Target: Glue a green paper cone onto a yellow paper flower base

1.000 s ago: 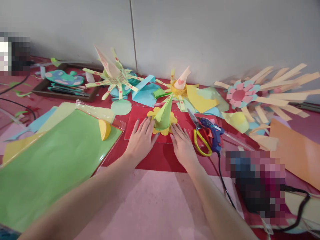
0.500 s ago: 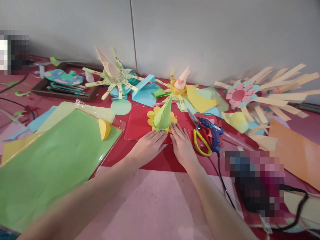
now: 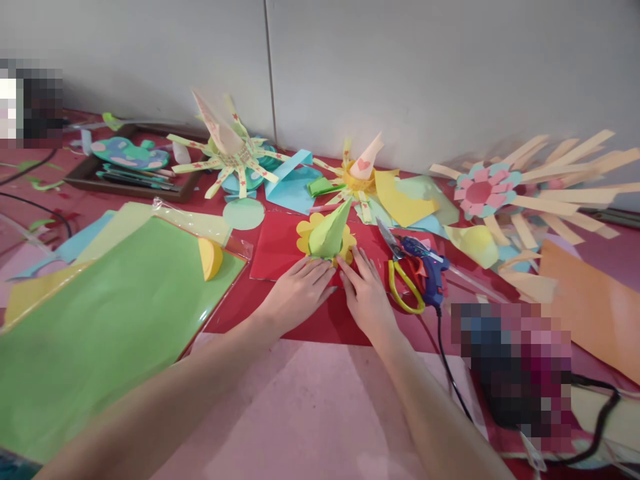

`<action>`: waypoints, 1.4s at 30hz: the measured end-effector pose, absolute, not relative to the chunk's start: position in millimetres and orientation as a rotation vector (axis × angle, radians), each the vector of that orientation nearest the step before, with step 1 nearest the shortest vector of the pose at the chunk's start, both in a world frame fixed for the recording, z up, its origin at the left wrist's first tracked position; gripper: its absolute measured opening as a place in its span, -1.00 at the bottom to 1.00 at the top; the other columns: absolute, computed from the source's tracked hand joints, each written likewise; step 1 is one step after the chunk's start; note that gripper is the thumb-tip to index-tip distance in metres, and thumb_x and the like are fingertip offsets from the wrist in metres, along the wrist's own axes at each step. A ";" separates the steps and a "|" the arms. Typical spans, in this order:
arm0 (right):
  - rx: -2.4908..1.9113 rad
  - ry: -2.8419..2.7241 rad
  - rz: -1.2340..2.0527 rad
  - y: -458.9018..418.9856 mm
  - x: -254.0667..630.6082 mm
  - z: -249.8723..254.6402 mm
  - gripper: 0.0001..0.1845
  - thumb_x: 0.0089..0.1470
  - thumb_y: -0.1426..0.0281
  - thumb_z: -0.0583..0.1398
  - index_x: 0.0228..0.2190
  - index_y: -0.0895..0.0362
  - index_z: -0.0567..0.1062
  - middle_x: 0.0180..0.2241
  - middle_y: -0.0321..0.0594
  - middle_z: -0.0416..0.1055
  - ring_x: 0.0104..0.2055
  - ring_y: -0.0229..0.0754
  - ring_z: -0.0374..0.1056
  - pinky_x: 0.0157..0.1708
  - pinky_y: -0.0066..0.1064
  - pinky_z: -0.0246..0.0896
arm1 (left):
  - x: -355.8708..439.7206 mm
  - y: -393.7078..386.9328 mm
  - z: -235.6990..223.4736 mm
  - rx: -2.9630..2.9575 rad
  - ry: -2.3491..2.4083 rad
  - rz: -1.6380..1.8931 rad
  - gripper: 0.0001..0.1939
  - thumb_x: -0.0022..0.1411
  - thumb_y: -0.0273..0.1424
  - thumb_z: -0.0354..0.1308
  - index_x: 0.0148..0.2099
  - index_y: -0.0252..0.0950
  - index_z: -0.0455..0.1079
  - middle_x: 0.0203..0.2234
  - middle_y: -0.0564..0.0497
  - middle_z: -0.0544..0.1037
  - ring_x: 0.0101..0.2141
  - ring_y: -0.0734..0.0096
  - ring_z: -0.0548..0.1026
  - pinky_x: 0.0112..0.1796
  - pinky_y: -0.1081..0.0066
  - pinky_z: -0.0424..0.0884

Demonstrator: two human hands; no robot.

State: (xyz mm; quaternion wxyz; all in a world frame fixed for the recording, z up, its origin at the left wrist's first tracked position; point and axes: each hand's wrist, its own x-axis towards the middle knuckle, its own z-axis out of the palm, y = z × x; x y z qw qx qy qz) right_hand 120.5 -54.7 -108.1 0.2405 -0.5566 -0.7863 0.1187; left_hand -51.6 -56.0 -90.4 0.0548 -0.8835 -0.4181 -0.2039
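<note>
A light green paper cone stands on a yellow paper flower base with rounded petals, over a red sheet. The fingers of my left hand lie stretched out at the cone's front edge, over the front petals. My right hand rests at the right front of the flower, fingertips on its petals and fingers slightly spread. Both hands hide the flower's front edge. Just right of my right hand lie yellow-handled scissors and a blue glue gun.
At left, green paper in a clear sleeve bears a folded yellow piece. Paper cone figures and a pink-and-blue paper flower stand along the wall. A brown tray holds pens. Orange paper lies right.
The green cone's tip has shifted slightly right and down. My right fingertips have moved a little around the petals; the left hand stays nearly still.
</note>
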 end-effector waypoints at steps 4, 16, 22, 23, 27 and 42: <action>-1.501 -2.141 0.331 -54.4 120.3 -106.9 -0.56 0.25 0.38 -0.05 0.12 0.05 0.33 0.25 -0.11 0.09 0.32 -0.02 -0.06 0.21 0.02 0.03 | -53.1 -54.7 -86.9 -2.666 -1.323 -0.691 -0.72 0.34 -0.41 -0.06 -0.08 -0.34 0.46 -0.16 -0.10 0.59 -0.11 0.25 0.53 -0.01 0.21 0.43; -1.535 -2.221 0.275 -54.5 118.3 -105.5 -0.51 0.26 0.32 -0.08 0.19 0.09 0.22 0.20 -0.12 0.20 0.29 -0.04 0.02 0.22 0.04 -0.02 | -57.6 -55.1 -92.4 -2.455 -1.758 -0.549 -0.60 0.35 -0.32 -0.11 0.12 -0.38 0.32 0.08 -0.27 0.40 0.09 0.04 0.37 0.11 -0.03 0.23; -1.515 -2.210 0.270 -55.3 118.1 -104.6 -0.53 0.26 0.31 -0.06 0.17 0.04 0.25 0.21 -0.14 0.19 0.28 -0.05 0.04 0.22 0.04 0.00 | -57.9 -55.3 -95.6 -2.438 -1.745 -0.541 -0.60 0.34 -0.31 -0.10 0.11 -0.38 0.34 0.04 -0.26 0.44 0.07 0.05 0.39 0.13 0.00 0.20; -1.510 -2.209 0.265 -55.4 118.1 -104.5 -0.54 0.25 0.32 -0.05 0.16 0.03 0.27 0.21 -0.15 0.19 0.28 -0.04 0.05 0.21 0.04 0.00 | -58.0 -55.1 -95.6 -2.446 -1.746 -0.538 -0.60 0.35 -0.31 -0.11 0.10 -0.40 0.34 0.05 -0.27 0.44 0.07 0.05 0.39 0.13 -0.01 0.20; -1.508 -2.224 0.243 -55.6 118.1 -104.1 -0.56 0.25 0.32 -0.04 0.11 0.06 0.34 0.20 -0.13 0.21 0.27 -0.02 0.06 0.20 0.03 0.04 | -57.6 -54.8 -94.8 -2.475 -1.769 -0.527 -0.57 0.34 -0.33 -0.09 0.10 -0.51 0.33 0.07 -0.33 0.41 0.10 -0.01 0.35 0.13 -0.03 0.19; -1.542 -2.204 0.243 -55.4 118.1 -104.3 -0.52 0.25 0.32 -0.06 0.14 0.18 0.29 0.19 -0.10 0.21 0.27 -0.03 0.07 0.23 -0.02 0.00 | -50.2 -64.8 -88.9 -2.475 -1.676 -0.575 -0.66 0.32 -0.32 -0.02 0.02 -0.33 0.44 -0.02 -0.28 0.48 0.00 0.01 0.45 0.07 -0.05 0.28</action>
